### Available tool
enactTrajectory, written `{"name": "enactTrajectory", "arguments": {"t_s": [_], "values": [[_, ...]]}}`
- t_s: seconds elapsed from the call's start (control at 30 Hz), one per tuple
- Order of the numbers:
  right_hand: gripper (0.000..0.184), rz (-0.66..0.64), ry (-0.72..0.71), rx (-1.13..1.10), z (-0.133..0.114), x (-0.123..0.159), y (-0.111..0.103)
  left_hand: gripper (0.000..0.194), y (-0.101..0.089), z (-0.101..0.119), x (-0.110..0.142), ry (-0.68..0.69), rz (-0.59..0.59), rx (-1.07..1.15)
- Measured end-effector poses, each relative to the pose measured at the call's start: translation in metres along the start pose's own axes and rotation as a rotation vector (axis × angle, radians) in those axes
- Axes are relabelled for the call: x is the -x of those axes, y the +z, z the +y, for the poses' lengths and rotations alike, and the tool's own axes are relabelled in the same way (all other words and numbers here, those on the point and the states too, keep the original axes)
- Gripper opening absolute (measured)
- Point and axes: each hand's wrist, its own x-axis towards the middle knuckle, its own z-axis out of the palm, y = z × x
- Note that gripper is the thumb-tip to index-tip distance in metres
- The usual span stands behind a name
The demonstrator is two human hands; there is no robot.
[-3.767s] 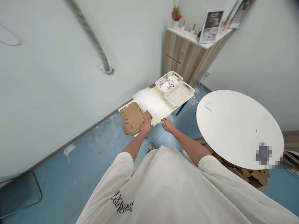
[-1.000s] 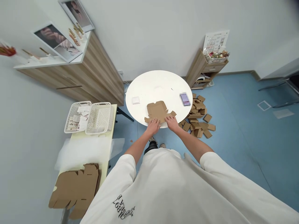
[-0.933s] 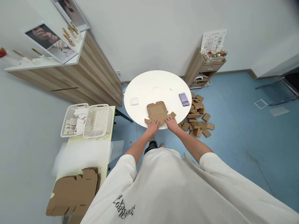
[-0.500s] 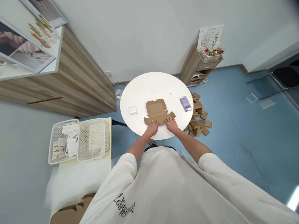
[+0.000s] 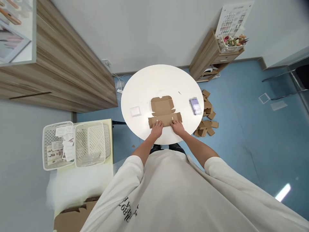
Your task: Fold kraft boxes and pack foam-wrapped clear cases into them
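Note:
A brown cardboard box blank lies unfolded near the front of the white round table. Its near panel is raised a little, with pale light showing through two slots. My left hand grips the near edge left of the middle, fingers bent over the cardboard. To the right, my right hand holds the same edge, its fingers over the panel too. My thumbs are hidden from view. A small white square item sits left of the blank, and a pixelated purple item lies at the right.
Several brown boxes are heaped on the floor right of the table. At left, a side table bears a basket with papers, a second white basket, translucent sheeting and more cardboard blanks. A wood-grain cabinet stands behind.
I have turned from the side table to the round table, and a box blank now lies there in my hands. Its near panel has tilted up during the last second.

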Motion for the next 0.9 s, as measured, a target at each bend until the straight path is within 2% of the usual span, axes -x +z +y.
{"name": "enactTrajectory", "arguments": {"t_s": [0.2,0.4,0.5,0.63,0.7,0.8,0.9], "values": [[0.039,0.002,-0.093,0.018,0.015,-0.015,-0.007,0.031,-0.008,0.008,-0.017,-0.069,0.076,0.037],[0.035,-0.035,-0.127,-0.071,0.028,-0.023,-0.015,0.031,-0.013,0.006,-0.039,-0.07,0.032,0.096],[0.036,-0.006,-0.066,-0.176,0.036,-0.034,-0.028,0.033,-0.015,0.004,-0.043,-0.072,0.01,0.091],[0.035,0.176,0.135,-0.336,0.052,-0.063,-0.05,0.034,-0.022,0.006,-0.044,-0.083,-0.044,0.093],[0.035,0.227,0.214,-0.409,0.059,-0.081,-0.057,0.035,-0.025,0.007,-0.044,-0.098,-0.071,0.099],[0.036,0.19,0.264,-0.535,0.063,-0.106,-0.06,0.042,-0.028,0.009,-0.044,-0.115,-0.078,0.119],[0.04,0.153,0.275,-0.652,0.061,-0.119,-0.056,0.056,-0.031,0.011,-0.043,-0.153,-0.078,0.141]]}}
